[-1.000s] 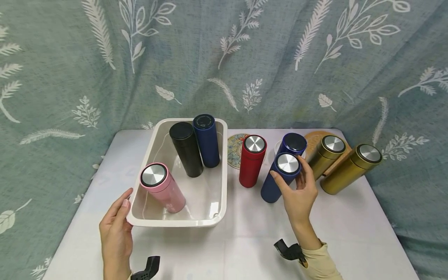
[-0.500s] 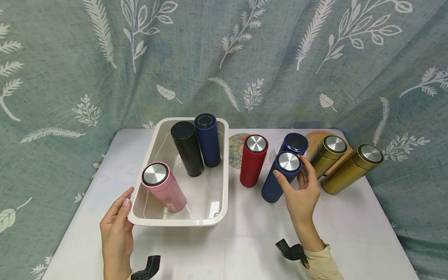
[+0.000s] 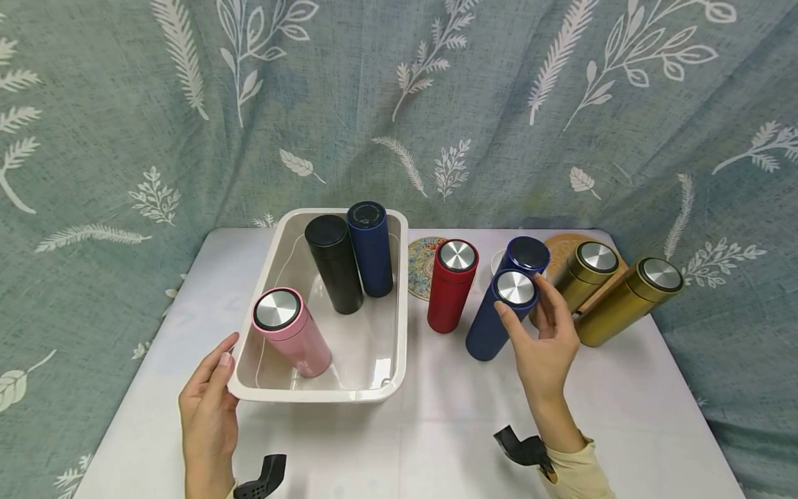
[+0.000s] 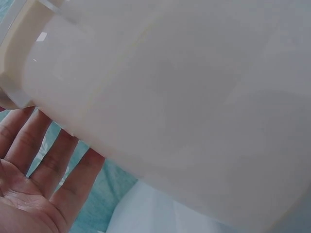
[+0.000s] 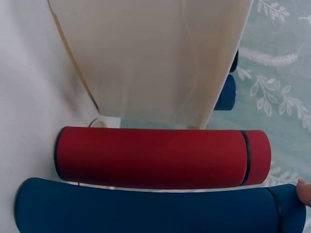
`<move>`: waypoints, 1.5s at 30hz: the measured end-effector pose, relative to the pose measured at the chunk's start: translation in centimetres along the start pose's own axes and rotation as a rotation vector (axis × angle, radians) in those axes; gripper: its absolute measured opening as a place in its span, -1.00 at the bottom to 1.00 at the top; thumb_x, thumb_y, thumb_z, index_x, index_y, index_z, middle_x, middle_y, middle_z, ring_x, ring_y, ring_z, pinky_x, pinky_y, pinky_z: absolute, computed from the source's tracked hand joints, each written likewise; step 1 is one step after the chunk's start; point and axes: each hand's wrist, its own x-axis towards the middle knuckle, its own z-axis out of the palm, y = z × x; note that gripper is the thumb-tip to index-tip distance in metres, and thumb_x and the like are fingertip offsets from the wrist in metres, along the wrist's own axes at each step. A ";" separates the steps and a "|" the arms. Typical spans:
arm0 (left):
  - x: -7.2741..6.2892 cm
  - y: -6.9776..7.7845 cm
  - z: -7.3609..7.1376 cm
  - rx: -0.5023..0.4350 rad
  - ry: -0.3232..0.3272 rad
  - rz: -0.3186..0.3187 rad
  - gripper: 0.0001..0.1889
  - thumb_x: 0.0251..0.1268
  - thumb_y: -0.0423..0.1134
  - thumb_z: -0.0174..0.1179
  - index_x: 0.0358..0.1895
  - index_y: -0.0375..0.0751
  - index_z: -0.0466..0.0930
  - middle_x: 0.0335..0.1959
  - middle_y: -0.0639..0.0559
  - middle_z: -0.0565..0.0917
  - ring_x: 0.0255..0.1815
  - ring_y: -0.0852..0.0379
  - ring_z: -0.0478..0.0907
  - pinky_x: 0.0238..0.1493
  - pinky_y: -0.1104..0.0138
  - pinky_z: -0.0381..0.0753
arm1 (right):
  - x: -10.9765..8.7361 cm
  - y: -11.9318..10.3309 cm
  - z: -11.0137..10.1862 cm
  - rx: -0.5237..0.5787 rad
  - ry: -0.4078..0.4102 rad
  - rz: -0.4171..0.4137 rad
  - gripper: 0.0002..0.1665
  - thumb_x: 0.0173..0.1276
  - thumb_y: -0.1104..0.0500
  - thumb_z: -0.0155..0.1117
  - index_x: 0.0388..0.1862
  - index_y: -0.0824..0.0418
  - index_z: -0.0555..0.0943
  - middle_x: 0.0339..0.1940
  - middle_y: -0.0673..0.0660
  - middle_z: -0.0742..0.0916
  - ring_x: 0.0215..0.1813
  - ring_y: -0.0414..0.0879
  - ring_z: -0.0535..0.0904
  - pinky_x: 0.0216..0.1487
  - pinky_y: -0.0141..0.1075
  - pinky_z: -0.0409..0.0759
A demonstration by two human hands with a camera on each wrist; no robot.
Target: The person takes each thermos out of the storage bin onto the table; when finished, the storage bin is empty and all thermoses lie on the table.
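While the right hand (image 3: 547,357) pinches the front blue flask (image 3: 489,329) near its lid, thumb on the near face and fingers curled round the far right side, the left hand (image 3: 208,412) rests at the near left corner of the tub (image 3: 318,396). Its fingers are straight and spread against the wall, as the left wrist view shows, with the thumb by the rim. The front blue flask stands upright on the table (image 3: 411,443), just beside the red flask (image 3: 449,298) and in front of the rear blue flask (image 3: 528,254); whether the two blue ones touch cannot be told. To the right stand two gold flasks, the left one (image 3: 576,281) in front of a wooden board (image 3: 561,244), the right one (image 3: 623,305) nearer the table's edge. Inside the tub, the pink flask (image 3: 305,346) is at the near left, apart from the black flask (image 3: 339,277) and the tub's blue flask (image 3: 374,260), which stand side by side farther back. That last lid bears faint ring-shaped markings, too small to read. Behind the red flask lies a patterned mat (image 3: 419,270)
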 end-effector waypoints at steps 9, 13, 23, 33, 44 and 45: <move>-0.1 0.0 0.0 0.006 0.003 0.001 -0.66 0.49 -0.40 0.09 0.23 -0.47 0.55 0.11 0.02 0.72 -0.05 0.24 0.73 -0.25 0.43 0.73 | 0.4 -0.9 -0.2 0.016 0.028 0.011 -0.29 0.04 0.58 0.46 0.24 0.40 0.56 0.27 0.38 0.62 0.37 0.06 0.56 0.42 -0.31 0.46; -0.1 0.0 0.1 0.005 0.001 0.004 -0.66 0.49 -0.40 0.09 0.23 -0.47 0.55 0.10 0.02 0.72 -0.05 0.23 0.73 -0.24 0.43 0.73 | 0.5 -1.1 -0.2 0.009 0.006 0.000 -0.30 0.03 0.59 0.47 0.23 0.40 0.57 0.27 0.35 0.62 0.37 -0.01 0.56 0.43 -0.35 0.44; 0.0 -0.1 0.0 0.006 0.001 -0.002 -0.66 0.50 -0.39 0.08 0.23 -0.46 0.56 0.08 0.02 0.73 -0.07 0.24 0.73 -0.25 0.43 0.72 | 0.7 -2.1 -0.1 0.007 -0.032 -0.051 -0.32 0.00 0.61 0.47 0.19 0.46 0.58 0.26 0.35 0.63 0.36 -0.01 0.57 0.43 -0.35 0.45; 0.1 -0.1 0.0 0.010 -0.010 -0.002 -0.65 0.50 -0.39 0.07 0.24 -0.47 0.54 0.10 0.01 0.72 -0.08 0.25 0.73 -0.26 0.43 0.72 | 1.4 -3.3 0.8 0.013 -0.080 -0.093 -0.35 0.01 0.61 0.47 0.16 0.44 0.60 0.25 0.25 0.67 0.39 0.02 0.54 0.45 -0.31 0.44; 0.0 -0.1 0.0 0.003 -0.004 -0.006 -0.66 0.50 -0.39 0.08 0.23 -0.45 0.56 0.09 0.02 0.72 -0.12 0.25 0.74 -0.28 0.43 0.72 | 1.5 -4.3 2.5 -0.093 -0.305 -0.137 -0.22 -0.04 0.47 0.60 0.24 0.34 0.58 0.30 0.24 0.64 0.42 -0.08 0.51 0.45 -0.35 0.42; 0.0 -0.1 0.0 0.003 -0.005 -0.007 -0.66 0.50 -0.40 0.08 0.23 -0.45 0.56 0.09 0.02 0.72 -0.13 0.25 0.74 -0.29 0.43 0.72 | 1.5 -4.3 2.7 -0.098 -0.320 -0.144 -0.22 -0.04 0.46 0.62 0.24 0.34 0.58 0.30 0.24 0.65 0.42 -0.07 0.51 0.45 -0.35 0.42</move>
